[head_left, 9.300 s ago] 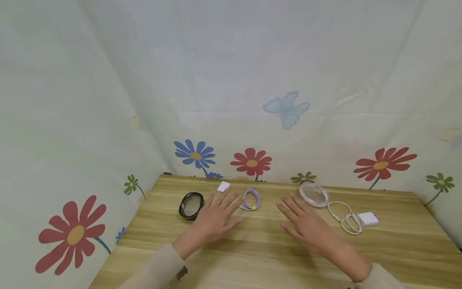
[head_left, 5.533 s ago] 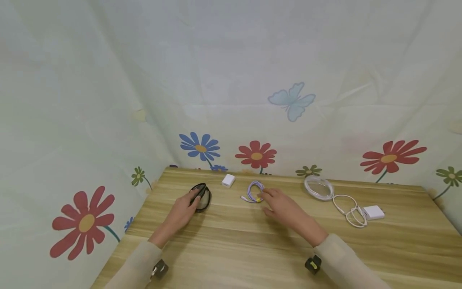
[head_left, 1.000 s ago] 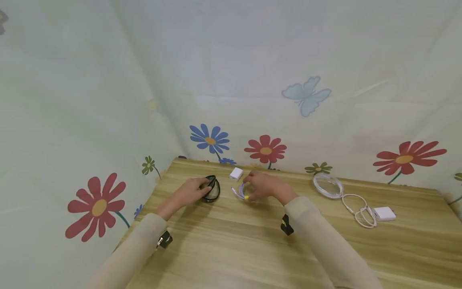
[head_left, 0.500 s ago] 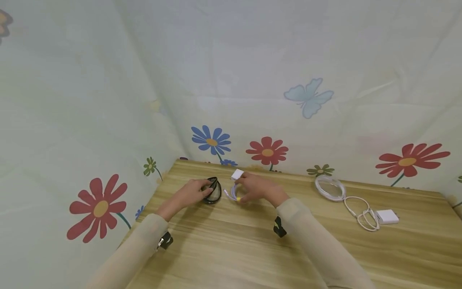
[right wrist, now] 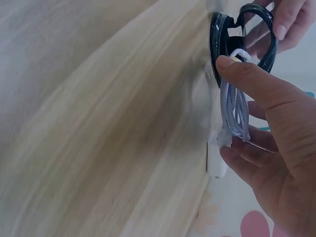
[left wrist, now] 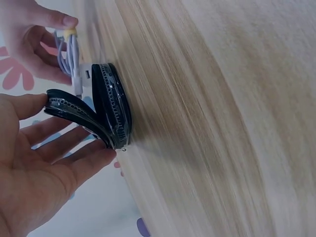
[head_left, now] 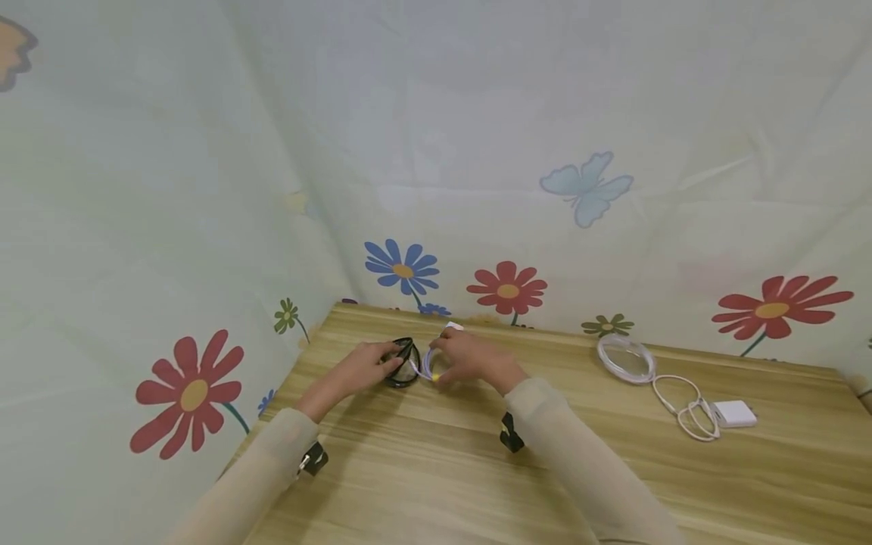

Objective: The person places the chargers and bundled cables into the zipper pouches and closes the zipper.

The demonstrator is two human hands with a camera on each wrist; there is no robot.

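In the head view my left hand [head_left: 361,369] holds a small round pouch [head_left: 418,367] with black zip edging near the table's back left. In the left wrist view the pouch [left wrist: 69,106] gapes like a clamshell, its upper rim by my thumb and its lower rim by my fingertips. My right hand [head_left: 477,359] pinches a coiled purple cable [head_left: 428,363] with a yellow tie. The cable's white plug end reaches the pouch's mouth. In the right wrist view the coil [right wrist: 234,111] lies between thumb and fingers, overlapping the black pouch [right wrist: 216,44].
A white charger block [head_left: 454,325] shows partly behind my right hand. Farther right on the wooden table [head_left: 422,484] lie a round clear pouch [head_left: 652,362] with pale edging, a white cable [head_left: 695,405] and a white adapter [head_left: 736,414]. Flowered fabric [head_left: 443,136] encloses the back and left.
Both hands first lay spread over the table. My left hand then took the black pouch and my right the purple cable. Over the last second the cable moved left to the pouch's mouth.
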